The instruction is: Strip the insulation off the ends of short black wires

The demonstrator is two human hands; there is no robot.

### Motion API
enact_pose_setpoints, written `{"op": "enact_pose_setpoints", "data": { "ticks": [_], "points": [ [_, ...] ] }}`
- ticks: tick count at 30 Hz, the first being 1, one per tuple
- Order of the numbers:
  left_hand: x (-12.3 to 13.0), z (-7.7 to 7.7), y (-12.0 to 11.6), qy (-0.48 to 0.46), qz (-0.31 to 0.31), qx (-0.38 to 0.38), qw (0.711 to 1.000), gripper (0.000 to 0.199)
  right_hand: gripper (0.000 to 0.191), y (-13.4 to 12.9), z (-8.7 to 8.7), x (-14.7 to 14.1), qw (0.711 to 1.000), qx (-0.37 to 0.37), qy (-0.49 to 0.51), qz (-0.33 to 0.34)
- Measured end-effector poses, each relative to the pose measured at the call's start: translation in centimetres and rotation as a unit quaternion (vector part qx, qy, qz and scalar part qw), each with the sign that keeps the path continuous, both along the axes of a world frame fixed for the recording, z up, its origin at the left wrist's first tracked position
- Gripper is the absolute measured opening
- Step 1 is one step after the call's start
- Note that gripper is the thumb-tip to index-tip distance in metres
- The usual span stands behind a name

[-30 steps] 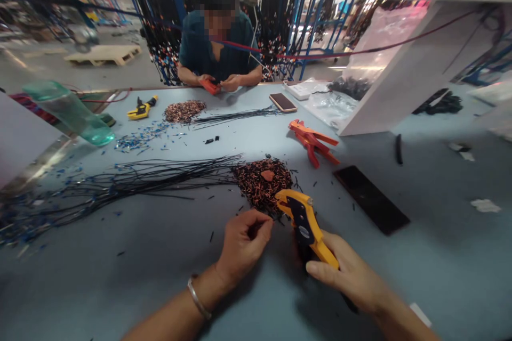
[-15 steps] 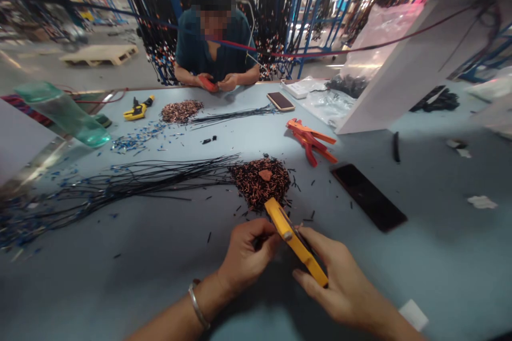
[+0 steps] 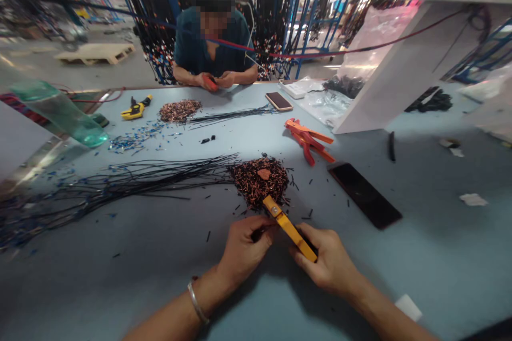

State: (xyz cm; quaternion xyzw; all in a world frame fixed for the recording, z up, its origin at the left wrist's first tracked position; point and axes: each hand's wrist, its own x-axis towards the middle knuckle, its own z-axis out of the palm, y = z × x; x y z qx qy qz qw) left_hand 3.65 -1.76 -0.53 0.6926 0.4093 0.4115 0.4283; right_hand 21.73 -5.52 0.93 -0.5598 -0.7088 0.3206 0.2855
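My right hand [image 3: 324, 256] is wrapped round the handles of a yellow wire stripper [image 3: 294, 232], its head angled up and to the left. Close by the tool's jaws, my left hand [image 3: 246, 248] is closed in a pinch; what lies between its fingertips is too dark and small to make out. A silvery bangle [image 3: 197, 303] circles my left wrist. Just beyond the stripper's head lies a heap of black and copper-coloured clippings [image 3: 260, 184], with a brownish lump [image 3: 264, 174] on top. A bundle of thin black wires [image 3: 160, 178] runs left from the heap.
An orange-red wire stripper [image 3: 308, 138] and a dark phone [image 3: 364, 195] lie at right. Blue-tipped bits [image 3: 134, 138] are strewn at left, near a green bottle [image 3: 64, 114]. Across the table a co-worker [image 3: 214, 48] holds a red tool. A white panel [image 3: 384, 74] stands at right.
My right hand and the yellow wire stripper have shifted slightly up and left, and the fingers sit closer round the handles. My left hand stays nearly in place, still pinching.
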Motion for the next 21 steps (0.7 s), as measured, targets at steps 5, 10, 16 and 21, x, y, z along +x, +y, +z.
{"op": "enact_pose_setpoints", "data": {
  "ticks": [5,10,16,21],
  "points": [
    [0.0,0.0,0.0,0.018,0.014,0.045,0.999,0.015,0.021,0.3,0.7,0.7,0.984,-0.135,0.119,-0.002],
    [-0.2,0.1,0.3,0.034,0.009,0.093,0.995,0.015,0.027,0.3,0.7,1.2,0.964,-0.2,0.176,0.005],
    [-0.4,0.0,0.6,0.029,0.021,0.083,0.996,0.014,0.034,0.5,0.1,1.8,0.946,-0.231,0.228,0.003],
    [-0.6,-0.1,0.6,0.023,0.052,0.079,0.995,0.011,0.044,0.6,-0.1,2.5,0.849,-0.3,0.435,0.021]
  ]
}}
